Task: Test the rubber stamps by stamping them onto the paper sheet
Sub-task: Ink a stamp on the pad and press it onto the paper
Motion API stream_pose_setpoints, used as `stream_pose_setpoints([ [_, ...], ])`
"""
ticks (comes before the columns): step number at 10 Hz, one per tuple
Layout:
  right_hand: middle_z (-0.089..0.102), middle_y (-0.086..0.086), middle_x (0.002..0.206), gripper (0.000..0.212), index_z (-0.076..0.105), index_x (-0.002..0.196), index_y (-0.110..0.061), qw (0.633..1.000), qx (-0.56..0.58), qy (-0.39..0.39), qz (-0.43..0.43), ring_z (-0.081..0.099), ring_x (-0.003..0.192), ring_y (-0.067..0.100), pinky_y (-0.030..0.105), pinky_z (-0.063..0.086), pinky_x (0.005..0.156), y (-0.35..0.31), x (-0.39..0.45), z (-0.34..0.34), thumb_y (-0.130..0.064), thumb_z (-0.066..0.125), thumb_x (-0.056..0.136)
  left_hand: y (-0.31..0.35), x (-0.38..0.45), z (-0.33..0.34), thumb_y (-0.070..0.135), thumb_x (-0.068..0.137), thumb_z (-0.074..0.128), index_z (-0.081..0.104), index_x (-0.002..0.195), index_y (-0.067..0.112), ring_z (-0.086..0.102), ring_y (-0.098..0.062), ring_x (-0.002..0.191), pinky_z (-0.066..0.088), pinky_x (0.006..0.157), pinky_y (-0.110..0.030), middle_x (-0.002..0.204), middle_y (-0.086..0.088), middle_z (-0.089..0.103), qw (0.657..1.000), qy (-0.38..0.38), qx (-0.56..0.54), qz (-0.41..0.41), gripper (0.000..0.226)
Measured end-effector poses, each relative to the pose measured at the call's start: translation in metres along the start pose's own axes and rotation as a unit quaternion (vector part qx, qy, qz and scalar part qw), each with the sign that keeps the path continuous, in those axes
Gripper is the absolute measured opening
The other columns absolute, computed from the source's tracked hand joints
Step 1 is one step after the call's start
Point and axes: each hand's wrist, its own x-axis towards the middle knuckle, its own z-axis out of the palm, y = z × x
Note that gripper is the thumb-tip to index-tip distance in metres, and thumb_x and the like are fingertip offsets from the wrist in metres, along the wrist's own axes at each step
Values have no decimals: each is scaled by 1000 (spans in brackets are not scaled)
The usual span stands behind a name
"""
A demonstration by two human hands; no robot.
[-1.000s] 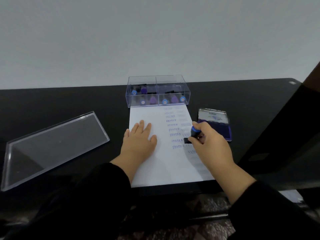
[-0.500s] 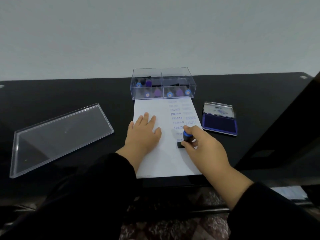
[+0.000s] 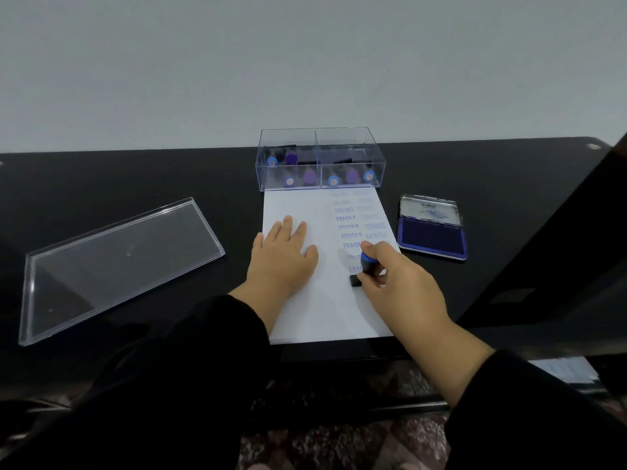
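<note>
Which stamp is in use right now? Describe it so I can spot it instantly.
Start at the white paper sheet in the middle of the black table. Near its right edge, the right hand grips a stamp standing on the paper. It alone is outside the clear box.

On a glossy black table [image 3: 135, 178] lies a white paper sheet [image 3: 315, 310] printed with rows of blue words. The left hand [image 3: 283, 256] rests flat on it, fingers straight. The right hand [image 3: 397, 286] grips a blue-knobbed black rubber stamp [image 3: 364, 271], its base on the sheet. Behind stands a clear plastic two-compartment box [image 3: 319, 157] of stamps; an open blue ink pad [image 3: 432, 235] lies right, a clear plastic lid [image 3: 115, 266] left.
</note>
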Motion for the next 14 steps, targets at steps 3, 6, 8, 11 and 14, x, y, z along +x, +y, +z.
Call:
stream_pose_setpoints([
  [3,61,-17,117,35,54,124,-29,1000,-11,4,-4,61,95,14,27,46,73,-2,0,1,-21,57,91,1,0,-1,41,101,18,4,153,26,-5,-16,147,-4,117,-40,160,1,-6,1000,-2,4,1,56],
  [6,55,-18,89,32,57,118,-28,1000,6,1,-2,60,88,15,24,41,67,1,2,-2,-20,61,88,1,1,0,42,102,18,3,153,26,-5,-17,147,-4,117,-40,160,1,-7,1000,-2,10,0,56],
  [8,63,-14,111,33,54,120,-30,1000,-2,-13,0,60,90,15,27,46,71,-2,4,-2,-21,58,89,1,1,-1,42,101,18,3,153,26,-5,-17,147,-5,117,-40,160,1,-7,1000,-1,8,1,56],
  [11,64,-13,106,31,56,116,-30,1000,7,-11,-1,60,91,17,28,47,71,1,5,-2,-20,61,87,0,1,1,42,101,18,4,153,26,-5,-16,147,-4,117,-40,160,1,-6,1000,-2,9,-1,56],
  [14,64,-11,112,31,55,118,-29,1000,3,-4,-14,61,92,18,32,50,74,0,3,-2,-21,60,89,1,1,0,42,101,18,4,153,26,-5,-17,147,-4,117,-40,160,1,-6,1000,-3,11,-1,56],
])
